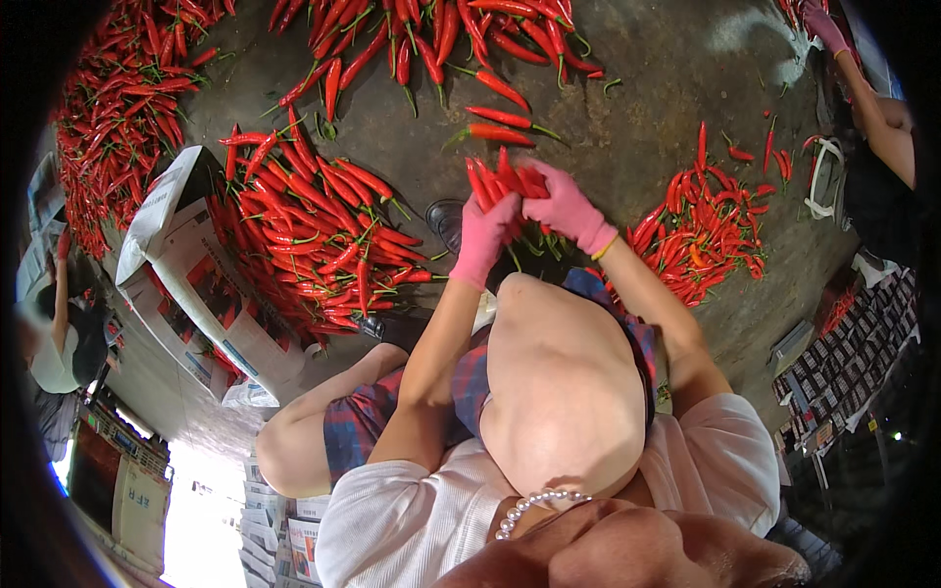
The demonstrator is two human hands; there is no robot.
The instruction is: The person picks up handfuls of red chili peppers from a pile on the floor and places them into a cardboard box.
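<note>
In front of my knees, my left hand (484, 238), in a pink glove, is closed round a bunch of red chili peppers (505, 178). My right hand (569, 209), gloved the same way, grips that bunch from the other side. The tips point away from me, and green stems show below the hands. Two loose chili peppers (502, 117) lie on the floor just beyond. To the left spreads a heap of long chili peppers (304, 240), and to the right a pile of smaller ones (691, 245).
A newspaper-covered box (214, 306) stands beside the left heap. Larger chili piles (127, 93) cover the far left and far middle of the concrete floor (642, 127). Another person's gloved hand (821, 24) shows at the upper right, and another person (74, 328) at the left edge.
</note>
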